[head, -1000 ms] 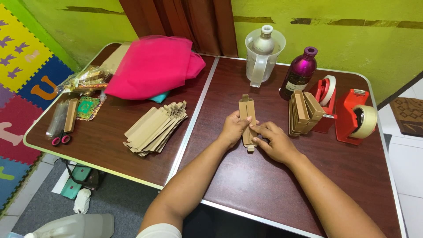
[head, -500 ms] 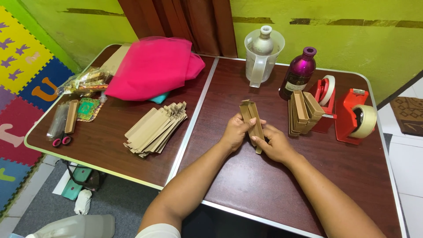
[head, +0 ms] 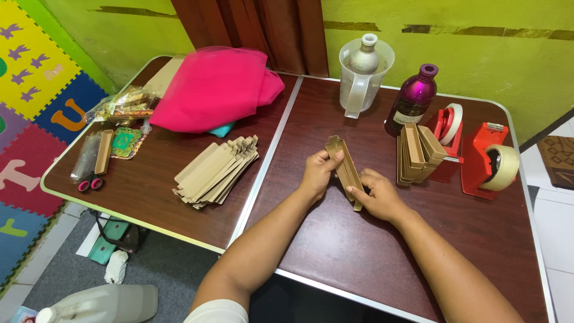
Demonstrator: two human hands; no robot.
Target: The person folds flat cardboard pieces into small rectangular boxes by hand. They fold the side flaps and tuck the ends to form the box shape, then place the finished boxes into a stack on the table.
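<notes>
Both hands meet over the middle of the dark brown counter (head: 371, 251), sharing one long, flat brown cardboard piece (head: 344, 170) that slants between them. Left hand (head: 317, 173) is closed on its upper part, thumb on top. Right hand (head: 378, 197) pinches the lower end with curled fingers. A fanned pile of flat cardboard pieces (head: 216, 170) lies well to the left; a standing stack of folded cardboard pieces (head: 417, 152) sits just right, beside two red tape dispensers (head: 478, 155).
</notes>
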